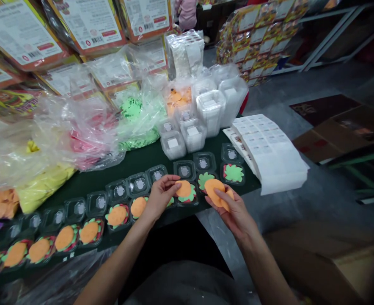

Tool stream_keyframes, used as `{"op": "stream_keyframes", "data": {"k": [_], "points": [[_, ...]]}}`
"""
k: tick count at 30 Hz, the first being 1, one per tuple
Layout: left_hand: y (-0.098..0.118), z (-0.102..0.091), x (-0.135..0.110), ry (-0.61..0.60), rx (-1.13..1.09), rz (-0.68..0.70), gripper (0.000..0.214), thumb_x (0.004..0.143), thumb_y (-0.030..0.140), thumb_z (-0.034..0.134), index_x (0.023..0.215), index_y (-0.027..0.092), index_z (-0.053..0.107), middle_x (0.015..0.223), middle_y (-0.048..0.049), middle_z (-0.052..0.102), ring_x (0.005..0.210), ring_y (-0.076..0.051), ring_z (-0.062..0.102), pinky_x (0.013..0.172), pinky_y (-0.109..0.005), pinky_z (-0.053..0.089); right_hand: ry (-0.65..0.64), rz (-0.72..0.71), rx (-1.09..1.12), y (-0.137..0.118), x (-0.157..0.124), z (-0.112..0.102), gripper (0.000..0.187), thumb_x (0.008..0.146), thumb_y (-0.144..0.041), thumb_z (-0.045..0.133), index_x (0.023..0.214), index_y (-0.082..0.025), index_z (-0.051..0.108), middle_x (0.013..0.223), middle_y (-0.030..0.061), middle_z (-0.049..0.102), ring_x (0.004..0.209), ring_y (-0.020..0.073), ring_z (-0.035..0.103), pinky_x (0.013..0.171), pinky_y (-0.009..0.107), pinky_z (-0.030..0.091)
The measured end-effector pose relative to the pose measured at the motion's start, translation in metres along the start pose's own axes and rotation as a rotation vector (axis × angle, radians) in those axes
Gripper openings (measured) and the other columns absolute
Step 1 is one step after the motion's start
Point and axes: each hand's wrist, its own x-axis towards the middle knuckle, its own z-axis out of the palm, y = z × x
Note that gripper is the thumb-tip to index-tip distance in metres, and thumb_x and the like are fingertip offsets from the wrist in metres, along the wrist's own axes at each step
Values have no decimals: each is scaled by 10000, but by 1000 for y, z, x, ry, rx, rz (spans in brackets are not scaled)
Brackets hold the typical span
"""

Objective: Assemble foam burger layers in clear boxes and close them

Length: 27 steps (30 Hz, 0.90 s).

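Observation:
My left hand (158, 195) pinches the edge of an orange bun-shaped disc (183, 189) over a green, wavy-edged leaf piece (191, 196) in an open clear clamshell box. Several more orange discs (215, 189) are gripped in my right hand (236, 214), in front of a box holding another green leaf piece (205, 179). At the right end of the row, a box with a green leaf piece (234, 173) on red has no orange disc on it. Boxes further left hold orange discs (117, 215) on top of green and red pieces.
Plastic bags of yellow pieces (44, 186), pink pieces (88, 144) and green pieces (139, 135) lie behind the row. Stacked clear containers (210, 108) and white label sheets (269, 148) stand at the back right. Large labelled packages (88, 25) are piled behind.

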Motion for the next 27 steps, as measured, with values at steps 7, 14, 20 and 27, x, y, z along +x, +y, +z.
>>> {"op": "stream_keyframes", "data": {"k": [7,14,20,27], "points": [[-13,12,-20,126,406,393,194,938,356,639,1043,228,739,1062,-42,762,956,-189,702,874,-301,537,-43,44,41,3,-7,-7,339,659,-219,915,909,-207,686,1000,37,786,944,228,758,805,345,649],[-27,14,-12,16,567,342,230,963,303,609,1161,219,691,970,-57,746,877,-204,654,803,-331,526,-69,56,42,8,-5,-11,347,662,-214,905,922,-216,675,1016,33,777,926,224,756,792,339,643],[-12,20,-11,145,862,558,206,971,287,594,1106,208,729,1126,-105,648,1072,-259,541,970,-432,439,-109,0,-51,12,-2,-2,347,645,-239,916,919,-204,707,964,18,755,896,214,731,800,371,649],[7,53,10,-174,310,216,190,883,355,701,923,173,666,867,-20,662,750,-141,591,702,-252,470,-142,-29,-20,7,5,-2,354,653,-231,909,949,-214,716,1040,35,773,931,214,739,865,369,628]]}}
